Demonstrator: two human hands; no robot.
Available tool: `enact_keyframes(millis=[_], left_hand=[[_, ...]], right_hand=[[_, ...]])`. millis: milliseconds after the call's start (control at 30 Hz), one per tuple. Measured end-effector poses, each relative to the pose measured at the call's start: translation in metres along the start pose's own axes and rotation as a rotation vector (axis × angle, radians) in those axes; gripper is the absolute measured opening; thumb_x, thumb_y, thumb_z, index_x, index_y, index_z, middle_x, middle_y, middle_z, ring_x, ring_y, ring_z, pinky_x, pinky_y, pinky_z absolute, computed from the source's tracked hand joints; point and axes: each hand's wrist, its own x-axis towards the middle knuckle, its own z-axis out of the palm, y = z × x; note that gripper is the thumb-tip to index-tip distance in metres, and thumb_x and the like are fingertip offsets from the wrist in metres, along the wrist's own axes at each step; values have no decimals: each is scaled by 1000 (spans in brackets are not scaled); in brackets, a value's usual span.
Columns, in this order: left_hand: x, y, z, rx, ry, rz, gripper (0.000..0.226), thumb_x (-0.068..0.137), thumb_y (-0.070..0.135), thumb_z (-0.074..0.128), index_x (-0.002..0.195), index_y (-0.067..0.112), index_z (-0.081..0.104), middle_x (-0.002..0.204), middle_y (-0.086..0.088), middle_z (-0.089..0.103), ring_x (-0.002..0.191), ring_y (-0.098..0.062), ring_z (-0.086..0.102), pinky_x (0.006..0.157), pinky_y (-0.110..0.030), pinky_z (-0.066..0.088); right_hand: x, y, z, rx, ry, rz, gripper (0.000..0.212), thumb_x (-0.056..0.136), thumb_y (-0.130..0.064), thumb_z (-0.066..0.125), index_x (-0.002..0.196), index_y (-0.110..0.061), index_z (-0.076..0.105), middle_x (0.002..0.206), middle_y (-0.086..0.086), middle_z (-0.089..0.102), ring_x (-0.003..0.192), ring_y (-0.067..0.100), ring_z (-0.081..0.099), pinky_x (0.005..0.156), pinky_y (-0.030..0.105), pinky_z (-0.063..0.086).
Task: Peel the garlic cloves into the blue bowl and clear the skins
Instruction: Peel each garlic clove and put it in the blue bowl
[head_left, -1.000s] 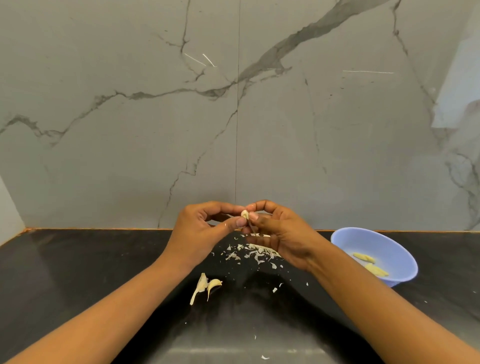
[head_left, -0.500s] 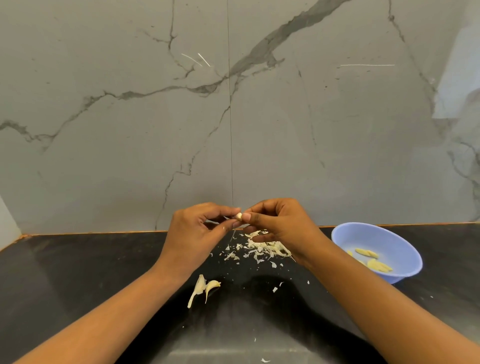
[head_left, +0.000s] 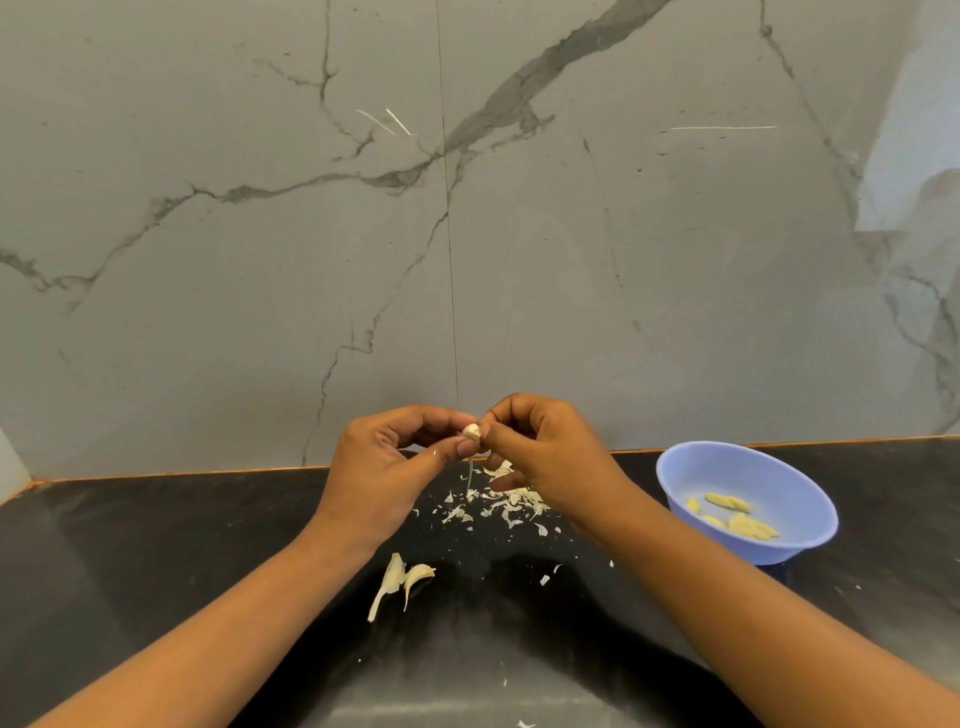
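In the head view, just below the middle of the frame, both hands meet over the black counter (head_left: 156, 571). The left hand (head_left: 387, 467) pinches a garlic clove (head_left: 471, 431) between thumb and fingertips, and the right hand (head_left: 545, 457) closes on the same clove from the other side, its thumb and forefinger nipped at the clove's tip. A thin strip of skin (head_left: 469, 475) hangs straight down from the clove — a second ago no such strip showed, so the skin has started to come away. More of the pale clove is exposed now than a moment earlier, and the hands have kept to the same spot above the pile.

Directly under the hands lies a scatter of skins (head_left: 511, 504), with stray flakes spreading toward the lower centre. Lower and left of the pile, two larger pieces (head_left: 402, 579) rest on the counter — they look like unpeeled cloves or big husks; I cannot tell which. They have not shifted.

At the right of the frame sits the blue bowl (head_left: 675, 473), well apart from the hands, holding several peeled cloves (head_left: 737, 517).

By my reading the peeling is midway: this clove is nearly free of skin, and clearing the skins has not begun.
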Motion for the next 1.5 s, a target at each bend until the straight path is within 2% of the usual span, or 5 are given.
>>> enact_keyframes(millis=[200, 500, 767, 1067, 1500], left_hand=[[3, 5, 1, -307, 114, -159, 23, 68, 23, 70, 90, 17, 71, 88, -1, 75, 76, -12, 69, 58, -23, 58], [6, 6, -4, -602, -76, -652, 34, 72, 14, 65, 104, 5, 68, 88, -8, 75, 60, -9, 69, 46, -18, 55], [7, 4, -5, -672, -100, -769, 34, 72, 10, 65, 105, 4, 66, 88, -13, 74, 53, -8, 66, 40, -14, 50], [6, 3, -4, -626, -208, -799, 30, 74, 13, 66, 102, 1, 67, 86, -13, 72, 49, -7, 63, 36, -12, 46], [0, 8, 0, -399, -135, -443, 30, 73, 22, 66, 99, 7, 70, 90, -14, 75, 64, -18, 70, 50, -20, 55]], right_hand=[[5, 12, -3, -370, 39, 8, 9, 88, -17, 64, 80, -15, 68, 69, -6, 63, 64, 9, 59, 71, 38, 58], [12, 14, -26, -523, 124, 16, 20, 76, -27, 79, 68, -29, 61, 93, -5, 70, 79, 10, 65, 80, 36, 56], [13, 11, -28, -571, 24, -140, 24, 95, -7, 51, 98, -22, 69, 96, -6, 70, 86, 8, 66, 81, 31, 55], [9, 12, -18, -489, -77, -431, 14, 87, -17, 69, 100, -18, 74, 89, -6, 69, 80, 6, 62, 76, 23, 51], [10, 12, -21, -28, -49, -115, 4, 87, -10, 66, 90, -9, 69, 77, 8, 71, 68, 16, 70, 65, 25, 57]])
